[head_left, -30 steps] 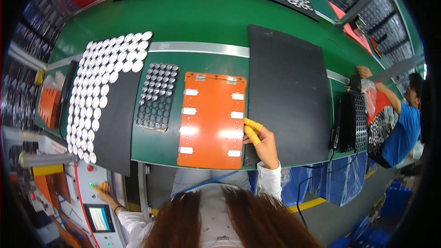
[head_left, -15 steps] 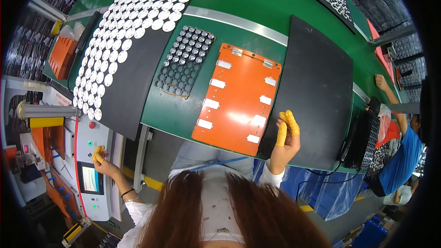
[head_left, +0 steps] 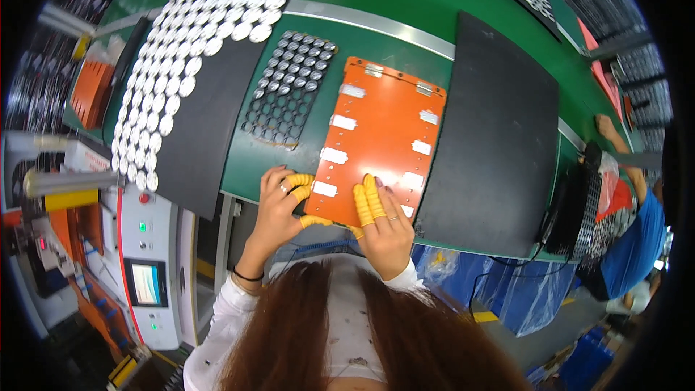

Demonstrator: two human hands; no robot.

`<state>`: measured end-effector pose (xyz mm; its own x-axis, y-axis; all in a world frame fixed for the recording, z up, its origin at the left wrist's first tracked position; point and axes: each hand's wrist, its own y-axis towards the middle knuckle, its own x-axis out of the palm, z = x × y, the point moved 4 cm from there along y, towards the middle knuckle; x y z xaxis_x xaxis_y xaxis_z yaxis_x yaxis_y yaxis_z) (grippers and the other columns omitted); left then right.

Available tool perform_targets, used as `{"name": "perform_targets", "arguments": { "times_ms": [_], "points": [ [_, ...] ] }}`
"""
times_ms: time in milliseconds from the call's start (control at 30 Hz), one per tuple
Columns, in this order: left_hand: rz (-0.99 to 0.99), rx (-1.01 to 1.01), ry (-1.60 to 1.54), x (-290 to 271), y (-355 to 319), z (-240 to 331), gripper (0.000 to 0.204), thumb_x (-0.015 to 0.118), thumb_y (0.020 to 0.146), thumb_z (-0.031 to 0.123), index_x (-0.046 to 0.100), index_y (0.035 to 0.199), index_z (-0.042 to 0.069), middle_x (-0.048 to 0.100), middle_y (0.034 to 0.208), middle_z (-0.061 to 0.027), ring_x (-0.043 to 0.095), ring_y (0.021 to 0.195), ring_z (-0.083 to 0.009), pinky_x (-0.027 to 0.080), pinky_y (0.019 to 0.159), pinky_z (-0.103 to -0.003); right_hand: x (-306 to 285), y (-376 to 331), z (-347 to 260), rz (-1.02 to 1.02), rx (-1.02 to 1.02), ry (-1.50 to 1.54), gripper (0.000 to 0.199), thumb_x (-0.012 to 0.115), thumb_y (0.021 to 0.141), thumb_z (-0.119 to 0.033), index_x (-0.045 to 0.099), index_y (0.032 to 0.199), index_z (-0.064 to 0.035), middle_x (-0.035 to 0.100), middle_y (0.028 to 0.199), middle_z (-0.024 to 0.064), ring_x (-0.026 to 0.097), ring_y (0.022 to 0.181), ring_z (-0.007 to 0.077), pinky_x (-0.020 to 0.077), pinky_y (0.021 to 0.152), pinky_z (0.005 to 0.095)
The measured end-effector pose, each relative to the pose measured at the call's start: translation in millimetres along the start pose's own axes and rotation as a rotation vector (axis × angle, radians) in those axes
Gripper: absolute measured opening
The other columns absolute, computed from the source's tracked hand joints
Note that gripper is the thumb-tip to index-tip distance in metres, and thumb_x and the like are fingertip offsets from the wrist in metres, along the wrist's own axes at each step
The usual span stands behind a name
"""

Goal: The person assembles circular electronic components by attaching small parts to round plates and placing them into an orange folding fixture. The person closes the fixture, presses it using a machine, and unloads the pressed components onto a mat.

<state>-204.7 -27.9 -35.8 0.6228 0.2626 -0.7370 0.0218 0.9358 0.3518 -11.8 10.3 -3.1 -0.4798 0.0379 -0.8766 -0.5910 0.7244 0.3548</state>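
An orange hinged fixture plate (head_left: 380, 130) lies on the green bench in front of me, with metal hinges at its far edge and white pads down both sides. My left hand (head_left: 279, 206) grips its near left corner, yellow-covered fingers at the side and thumb at the near edge. At the near edge, my right hand (head_left: 384, 228) has its covered fingers flat on top, with the thumb below the rim. Left of the plate sits a black honeycomb tray (head_left: 279, 117); round metallic pieces fill its far part.
A dark mat (head_left: 206, 123) to the left carries rows of white discs (head_left: 156, 101). Another black mat (head_left: 492, 137) lies close on the plate's right. A machine with a control panel (head_left: 148, 282) stands at the lower left. Another person in a blue shirt (head_left: 641, 232) works at the far right.
My left hand has come from beside the machine panel to the plate's near left corner. My right hand has moved left from over the black mat onto the plate's near edge.
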Motion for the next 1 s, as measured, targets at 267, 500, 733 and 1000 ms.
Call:
{"name": "perform_targets", "arguments": {
  "times_ms": [267,500,733,1000],
  "points": [
    [-0.109,-0.112,0.045,12,-8,23,0.066,0.091,0.053,0.032,0.062,0.104,0.001,0.058,0.107,-0.0109,0.048,0.106,-0.0358,0.038,0.095,-0.048,-2,-23,27,0.189,-0.426,-0.225,0.049,0.057,0.081,-0.019,0.062,0.119,0.0113,0.064,0.12,0.0265,0.063,0.112,0.0377,0.0501,0.1,0.0466],
    [-0.023,0.22,-0.004,45,17,37,0.063,0.089,0.058,0.04,0.065,0.103,0.001,0.059,0.104,-0.0118,0.05,0.102,-0.0359,0.037,0.093,-0.05,-32,-44,50,0.239,-0.516,-0.511,0.051,0.047,0.087,-0.021,0.06,0.121,0.015,0.063,0.118,0.0336,0.066,0.107,0.042,0.0516,0.093,0.0483],
    [0.064,0.322,0.012,40,16,46,0.063,0.09,0.058,0.037,0.065,0.104,0.001,0.059,0.105,-0.0125,0.05,0.104,-0.0366,0.037,0.093,-0.05,-43,-48,41,0.205,-0.541,-0.547,0.053,0.049,0.084,-0.021,0.059,0.121,0.0158,0.065,0.111,0.0352,0.067,0.104,0.0425,0.0532,0.089,0.0472],
    [0.017,0.088,0.059,19,-4,77,0.063,0.091,0.058,0.03,0.062,0.104,-0.001,0.057,0.109,-0.0133,0.048,0.11,-0.0362,0.037,0.093,-0.049,-209,89,44,0.102,-0.391,-0.183,0.017,0.072,0.069,-0.03,0.071,0.073,-0.014,0.066,0.068,0.008,0.067,0.068,0.0283,0.049,0.061,0.0427]
  ]
}}
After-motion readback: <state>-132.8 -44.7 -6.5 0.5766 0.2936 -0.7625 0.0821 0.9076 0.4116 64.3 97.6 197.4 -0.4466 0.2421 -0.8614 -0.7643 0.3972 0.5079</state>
